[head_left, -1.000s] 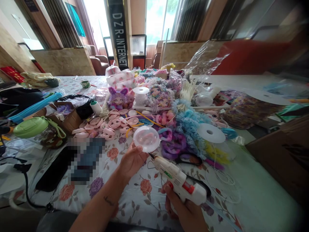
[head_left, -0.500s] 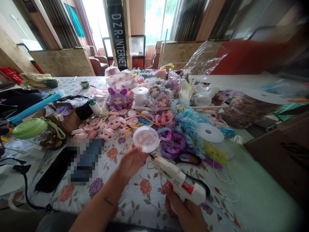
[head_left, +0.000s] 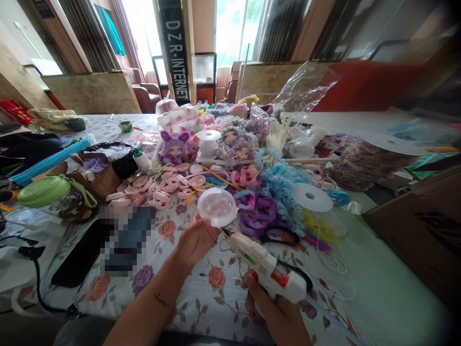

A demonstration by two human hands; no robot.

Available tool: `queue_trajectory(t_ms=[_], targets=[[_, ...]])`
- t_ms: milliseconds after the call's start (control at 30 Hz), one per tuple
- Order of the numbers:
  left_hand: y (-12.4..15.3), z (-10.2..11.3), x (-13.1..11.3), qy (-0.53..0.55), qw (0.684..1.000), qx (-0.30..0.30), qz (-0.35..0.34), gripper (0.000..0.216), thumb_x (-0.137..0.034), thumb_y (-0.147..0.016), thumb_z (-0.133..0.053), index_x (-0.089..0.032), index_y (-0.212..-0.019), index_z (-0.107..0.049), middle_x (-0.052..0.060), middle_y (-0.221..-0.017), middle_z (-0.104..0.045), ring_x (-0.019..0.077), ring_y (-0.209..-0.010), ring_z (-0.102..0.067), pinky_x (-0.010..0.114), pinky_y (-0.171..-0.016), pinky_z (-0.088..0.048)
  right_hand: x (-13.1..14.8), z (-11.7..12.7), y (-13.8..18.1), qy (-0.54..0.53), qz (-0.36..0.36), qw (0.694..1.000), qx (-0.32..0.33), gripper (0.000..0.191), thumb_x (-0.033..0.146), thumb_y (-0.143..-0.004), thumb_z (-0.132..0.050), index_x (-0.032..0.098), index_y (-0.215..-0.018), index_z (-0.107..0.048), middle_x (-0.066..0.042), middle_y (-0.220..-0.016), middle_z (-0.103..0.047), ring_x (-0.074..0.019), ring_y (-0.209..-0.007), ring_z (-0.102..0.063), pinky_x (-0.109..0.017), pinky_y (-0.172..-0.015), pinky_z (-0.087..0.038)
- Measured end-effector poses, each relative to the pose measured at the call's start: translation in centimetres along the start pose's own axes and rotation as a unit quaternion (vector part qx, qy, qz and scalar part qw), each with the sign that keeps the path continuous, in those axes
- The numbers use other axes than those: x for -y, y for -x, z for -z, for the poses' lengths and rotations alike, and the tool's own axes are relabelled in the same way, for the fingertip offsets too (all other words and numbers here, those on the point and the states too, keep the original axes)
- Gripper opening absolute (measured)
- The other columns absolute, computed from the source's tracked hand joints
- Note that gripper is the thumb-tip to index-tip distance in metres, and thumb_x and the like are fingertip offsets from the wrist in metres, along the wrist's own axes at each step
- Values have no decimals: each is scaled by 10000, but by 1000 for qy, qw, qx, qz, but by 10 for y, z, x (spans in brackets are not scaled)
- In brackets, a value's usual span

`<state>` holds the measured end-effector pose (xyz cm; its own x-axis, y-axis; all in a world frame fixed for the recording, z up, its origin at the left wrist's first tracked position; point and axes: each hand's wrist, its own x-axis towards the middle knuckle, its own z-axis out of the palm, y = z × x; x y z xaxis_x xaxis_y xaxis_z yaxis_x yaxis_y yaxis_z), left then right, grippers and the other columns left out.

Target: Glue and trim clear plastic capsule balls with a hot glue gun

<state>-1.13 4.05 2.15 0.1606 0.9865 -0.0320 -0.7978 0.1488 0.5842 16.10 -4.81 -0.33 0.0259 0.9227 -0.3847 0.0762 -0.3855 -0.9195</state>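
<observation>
My left hand is closed on a clear, round plastic dome with a pale rim, held up over the table by its lower edge. Through it a pinkish tint shows. My right hand grips a white hot glue gun with a red part near its back and a glue stick trailing behind. The gun's dark nozzle points up and left, close below the dome's rim; whether they touch I cannot tell. Behind the gun lie black-handled scissors, partly hidden by it.
Pink doll face parts are heaped beyond my left hand. Purple fluffy trim, blue lace and a white spool lie to the right. A green-lidded bottle and a black phone sit at left, a cardboard box at right.
</observation>
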Motion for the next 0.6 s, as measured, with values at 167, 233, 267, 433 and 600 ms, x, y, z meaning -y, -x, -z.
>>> queue_trajectory(t_ms=[167,233,267,433,600], targets=[[-1,2,1,6,1000,0,-3,695,-293,-665,-823,-191,-1299,-558,122,-1210,-690,343,-1229,-579,470,-1043,-457,-3,2,0,-4,-4,1000,-7,521,701,-742,-610,181,-720,-586,10,-471,-524,-124,-433,-455,-241,-446,-349],[-1,2,1,5,1000,0,-7,694,-291,-666,-821,-193,-1300,-556,123,-1212,-689,344,-1234,-575,475,-1047,-452,-4,2,-1,-10,-6,1000,-6,520,703,-742,-608,185,-712,-575,8,-460,-520,-131,-428,-455,-245,-435,-350],[-1,3,1,5,1000,-1,-8,694,-289,-666,-820,-192,-1300,-555,124,-1214,-688,345,-1236,-574,477,-1048,-449,-4,1,-1,-13,-5,1000,-7,521,705,-742,-607,187,-708,-570,9,-453,-515,-132,-423,-451,-246,-429,-349],[-1,4,2,2,1000,1,-6,680,-276,-681,-804,-189,-1305,-549,128,-1243,-673,344,-1251,-561,467,-1048,-452,-5,2,0,-11,9,1000,-7,531,706,-740,-613,176,-718,-580,17,-462,-506,-112,-416,-430,-236,-430,-327],[-1,5,2,2,1000,5,-12,654,-242,-707,-781,-201,-1314,-540,116,-1253,-668,327,-1254,-561,456,-1046,-456,-6,3,0,-28,8,1000,-3,532,704,-734,-628,174,-722,-574,14,-457,-508,-120,-422,-445,-243,-440,-350]])
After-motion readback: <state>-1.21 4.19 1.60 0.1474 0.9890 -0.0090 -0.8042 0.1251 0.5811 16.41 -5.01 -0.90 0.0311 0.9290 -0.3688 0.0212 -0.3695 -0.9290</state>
